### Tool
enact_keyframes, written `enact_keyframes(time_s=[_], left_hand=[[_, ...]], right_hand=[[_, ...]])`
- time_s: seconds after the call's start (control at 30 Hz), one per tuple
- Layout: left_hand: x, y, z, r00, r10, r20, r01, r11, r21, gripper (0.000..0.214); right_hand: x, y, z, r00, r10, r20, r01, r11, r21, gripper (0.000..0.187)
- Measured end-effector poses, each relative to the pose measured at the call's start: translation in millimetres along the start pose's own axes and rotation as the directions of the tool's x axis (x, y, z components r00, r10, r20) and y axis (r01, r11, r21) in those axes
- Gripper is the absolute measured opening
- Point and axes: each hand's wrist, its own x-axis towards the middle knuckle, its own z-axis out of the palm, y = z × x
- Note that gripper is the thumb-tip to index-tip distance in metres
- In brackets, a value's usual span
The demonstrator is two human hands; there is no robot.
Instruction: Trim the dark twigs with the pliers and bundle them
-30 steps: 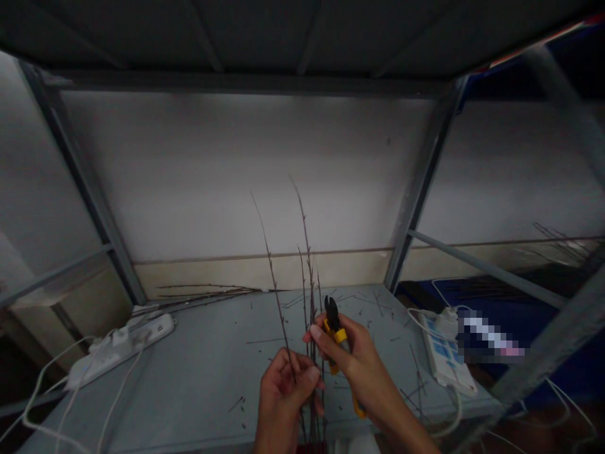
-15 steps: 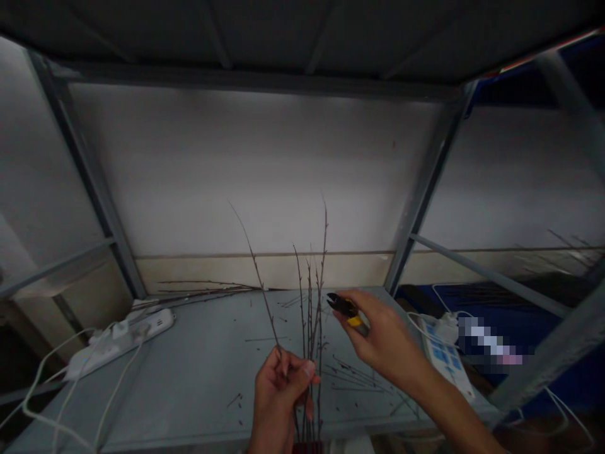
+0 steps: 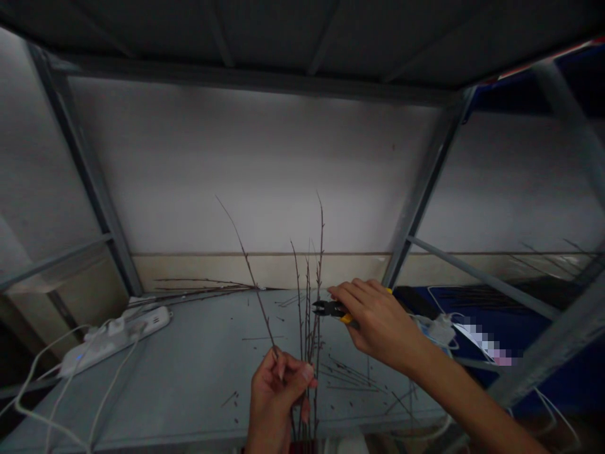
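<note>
Thin dark twigs with small buds rise in a loose upright bunch at the middle, and my left hand is closed round them low down. Between its thumb and fingers a separate twig leans out to the left. My right hand grips black cutting pliers with yellow-and-grey handles. The jaws point left, parted, right beside the upright twigs; whether they touch one I cannot tell. My left hand hides part of the lower stems.
Cut twig pieces lie on the grey shelf. Longer twigs rest by the wall. A white power strip with cables stands left. Metal posts frame the shelf; dark twigs lie on blue cloth at right.
My right hand has turned over, back of the hand up, and brought the pliers left to the upright twigs. My left hand keeps its hold; the leaning twig tilts slightly further left.
</note>
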Motion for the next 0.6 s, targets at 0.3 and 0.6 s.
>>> enact_keyframes(time_s=[0.3, 0.6], left_hand=[[-2, 1, 2.4, 1.000, 0.002, 0.006, -0.002, 1.000, -0.025, 0.057], [-4, 0, 5.1, 1.000, -0.008, 0.026, 0.009, 0.998, -0.063, 0.060]], right_hand=[[0, -1, 7, 1.000, -0.030, 0.002, 0.030, 0.999, -0.025, 0.046], [-1, -2, 27, 0.998, -0.019, -0.065, 0.018, 1.000, -0.018, 0.039]])
